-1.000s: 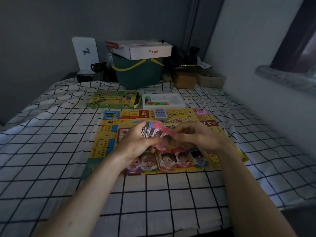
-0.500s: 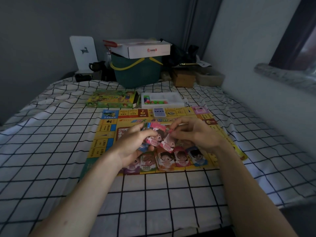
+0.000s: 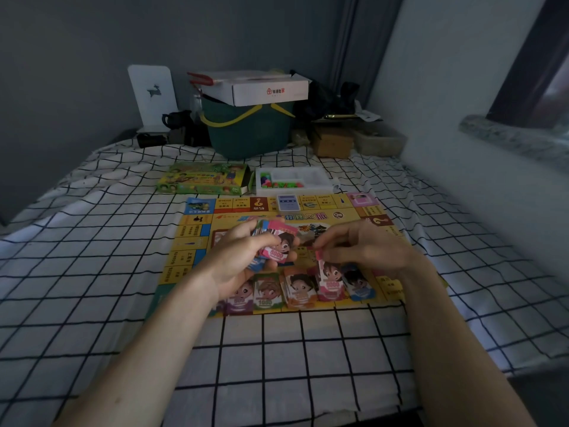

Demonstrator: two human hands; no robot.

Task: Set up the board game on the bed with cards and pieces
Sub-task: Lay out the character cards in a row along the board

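Game box point(image 3: 201, 179), piece tray point(image 3: 294, 180), perhaps bucket point(image 3: 248, 131).

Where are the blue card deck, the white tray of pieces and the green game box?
blue card deck point(image 3: 288, 202), head view, middle of its top face
white tray point(image 3: 320, 175), head view, bare compartment floor
green game box point(image 3: 201, 178), head view, middle of its lid

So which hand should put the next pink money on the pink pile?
Probably the right hand: it pinches a pink note right above the pink pile. The left hand is busy holding the stack of notes.
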